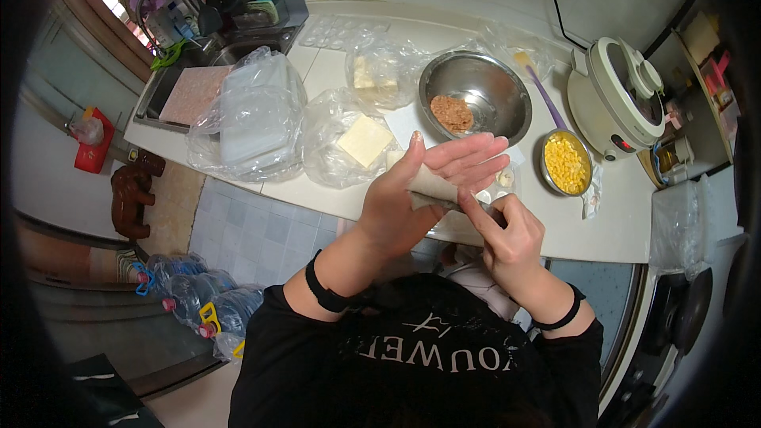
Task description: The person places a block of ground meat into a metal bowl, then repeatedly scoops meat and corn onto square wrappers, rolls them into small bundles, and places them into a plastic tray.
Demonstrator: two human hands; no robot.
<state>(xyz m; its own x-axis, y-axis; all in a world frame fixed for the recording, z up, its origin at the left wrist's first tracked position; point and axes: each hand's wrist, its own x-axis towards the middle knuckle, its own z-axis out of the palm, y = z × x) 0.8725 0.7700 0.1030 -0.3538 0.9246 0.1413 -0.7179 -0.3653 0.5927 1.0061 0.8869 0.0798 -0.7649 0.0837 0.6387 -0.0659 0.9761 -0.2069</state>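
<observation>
My left hand (400, 194) is palm up with its fingers stretched out. Across the palm and fingers rests a pale dough wrapper (432, 184), rolled or folded over; any filling inside is hidden. My right hand (511, 231) is closed, its fingertips at the wrapper's right end, around what looks like a thin grey tool, mostly covered by the hands. Just beyond is a steel mixing bowl (517, 95) with a lump of minced meat filling (452, 113). Square wrappers (365, 140) lie stacked on an open plastic bag left of my hands.
Right of the bowl stand a small bowl of corn kernels (566, 165), a purple-handled utensil (547, 97) and a cream electric cooker (618, 99). Bagged wrappers (374, 75) and plastic-wrapped trays (258, 119) occupy the left side, towards the sink (238, 43). Water bottles (198, 297) stand on the floor.
</observation>
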